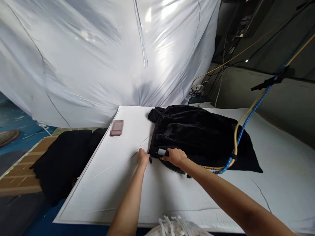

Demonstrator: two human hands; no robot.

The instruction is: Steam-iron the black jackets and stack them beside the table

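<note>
At the near edge of the frame, a crumpled clear plastic bag (pixel 177 227) with white handles pokes up from below, just in front of the white padded table (pixel 118 190). Both bare forearms reach forward over the table's smooth, faintly creased cover. The left hand (pixel 142 158) lies low at the near left corner of the black garment (pixel 197 134), fingers curled down and pinching or pressing the fabric's edge against the table. Just beside it, the right hand (pixel 175 156) is closed around the pale handle of a steam iron (pixel 169 161), whose dark, rounded base sits on the garment's near hem. The two hands are close together but apart, with the garment's corner between them.

The garment is thick, soft and matt, spread flat across the middle of the table, one sleeve or fold bunched at its far left end. A blue braided hose (pixel 248 121) bound with a yellow cord runs from the iron across the garment's right side and rises up to the right, hanging over the cloth. A small blurred reddish card (pixel 116 127) lies on the table's far left part, well apart from the hands.

Off the table's left edge, a heap of black cloth (pixel 64 157) rests on a wooden surface. Behind everything, a large glossy white plastic sheet (pixel 98 55) billows, and cables (pixel 221 65) trail down a dark wall at right.
</note>
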